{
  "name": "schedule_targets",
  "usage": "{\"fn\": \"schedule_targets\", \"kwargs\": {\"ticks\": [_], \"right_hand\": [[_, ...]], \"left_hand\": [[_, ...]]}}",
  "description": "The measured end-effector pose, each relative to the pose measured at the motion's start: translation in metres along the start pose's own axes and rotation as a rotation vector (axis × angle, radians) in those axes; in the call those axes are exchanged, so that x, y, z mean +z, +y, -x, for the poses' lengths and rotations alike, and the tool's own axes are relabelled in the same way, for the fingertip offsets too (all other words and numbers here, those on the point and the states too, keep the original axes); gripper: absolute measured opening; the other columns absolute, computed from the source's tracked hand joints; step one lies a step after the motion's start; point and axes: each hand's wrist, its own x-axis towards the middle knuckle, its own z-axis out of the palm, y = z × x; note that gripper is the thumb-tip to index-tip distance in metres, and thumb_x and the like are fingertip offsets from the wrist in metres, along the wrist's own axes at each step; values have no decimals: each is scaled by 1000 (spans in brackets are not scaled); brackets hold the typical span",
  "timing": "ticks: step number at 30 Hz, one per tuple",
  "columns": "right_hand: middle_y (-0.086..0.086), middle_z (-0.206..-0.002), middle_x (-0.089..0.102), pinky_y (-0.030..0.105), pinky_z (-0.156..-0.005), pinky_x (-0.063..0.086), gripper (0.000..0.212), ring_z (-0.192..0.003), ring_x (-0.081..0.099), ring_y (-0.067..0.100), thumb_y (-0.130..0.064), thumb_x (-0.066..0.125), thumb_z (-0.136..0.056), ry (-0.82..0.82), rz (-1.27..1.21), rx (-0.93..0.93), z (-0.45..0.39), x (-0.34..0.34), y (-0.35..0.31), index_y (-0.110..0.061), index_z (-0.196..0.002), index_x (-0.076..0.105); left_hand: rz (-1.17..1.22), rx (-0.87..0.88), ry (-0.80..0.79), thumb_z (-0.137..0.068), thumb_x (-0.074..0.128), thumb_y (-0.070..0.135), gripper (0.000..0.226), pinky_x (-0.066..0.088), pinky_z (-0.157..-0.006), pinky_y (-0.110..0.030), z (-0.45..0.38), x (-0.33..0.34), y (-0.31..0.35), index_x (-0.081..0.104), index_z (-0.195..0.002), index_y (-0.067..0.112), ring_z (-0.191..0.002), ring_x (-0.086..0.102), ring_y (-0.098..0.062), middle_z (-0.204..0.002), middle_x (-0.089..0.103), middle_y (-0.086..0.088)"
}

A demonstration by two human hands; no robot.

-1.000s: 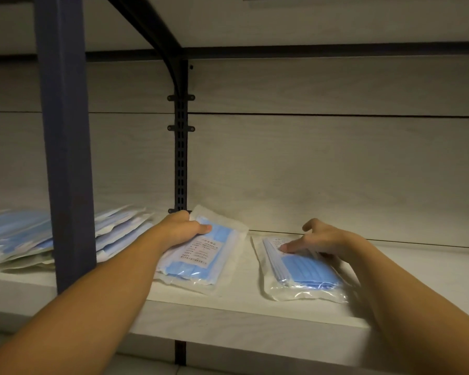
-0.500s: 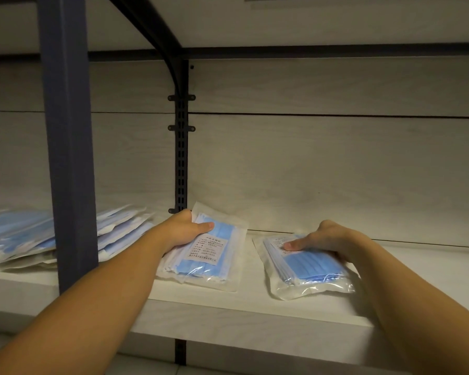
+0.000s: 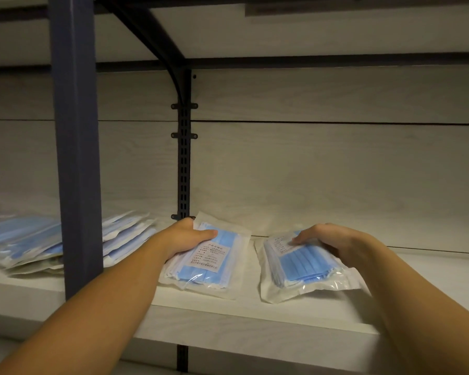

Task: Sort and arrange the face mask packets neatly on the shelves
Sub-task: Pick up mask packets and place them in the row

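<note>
Two clear packets of blue face masks lie side by side on the white shelf. My left hand grips the left packet at its upper left edge, thumb on top beside its white label. My right hand grips the right packet from its right side, with the thumb pressed on its top near the far end. Both packets rest on the shelf board.
A loose pile of more mask packets lies on the shelf to the left, behind a blue upright post. A black slotted bracket rail runs up the back wall. The upper shelf hangs close overhead.
The left packet has turned a little and shifted toward the right one. My right hand has closed over the right packet and pulled it slightly nearer the shelf front.
</note>
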Motion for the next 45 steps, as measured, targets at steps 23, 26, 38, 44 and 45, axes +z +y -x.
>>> {"fn": "schedule_targets", "kwargs": {"ticks": [23, 26, 38, 44, 45], "right_hand": [[18, -110, 71, 41, -65, 60, 52, -90, 74, 34, -9, 83, -79, 6, -506, -320, 44, 12, -20, -3, -122, 54], [15, -108, 73, 39, -60, 61, 42, -88, 75, 32, -9, 80, -83, -43, -579, -388, 57, 11, -29, -7, -118, 58], [10, -114, 75, 49, -98, 55, 66, -106, 71, 34, -14, 86, -60, -198, -690, -533, 94, 40, -42, -9, -123, 66], [7, -115, 75, 51, -97, 55, 53, -110, 70, 31, -9, 81, -73, -226, -685, -581, 119, 71, -58, -12, -124, 65], [7, -115, 75, 51, -98, 55, 51, -110, 69, 30, -8, 80, -75, -230, -689, -587, 123, 79, -62, -12, -123, 65]], "left_hand": [[605, 104, 281, -75, 88, 12, 43, 62, -78, -46, 111, -22, 49, 67, -112, 6, -83, 77, -29, -95, 78, -11], [604, 152, 311, -76, 88, 12, 41, 62, -79, -48, 138, -30, 64, 68, -111, 7, -83, 77, -28, -94, 78, -9], [590, 164, 360, -76, 87, 14, 43, 63, -71, -43, 208, -61, 66, 64, -113, 14, -84, 77, -25, -99, 77, -6], [595, 189, 386, -75, 87, 11, 45, 63, -66, -40, 240, -98, 42, 65, -115, 13, -83, 77, -24, -97, 78, -5], [600, 190, 391, -75, 87, 10, 45, 63, -66, -40, 246, -105, 36, 65, -115, 12, -82, 77, -24, -96, 79, -5]]}}
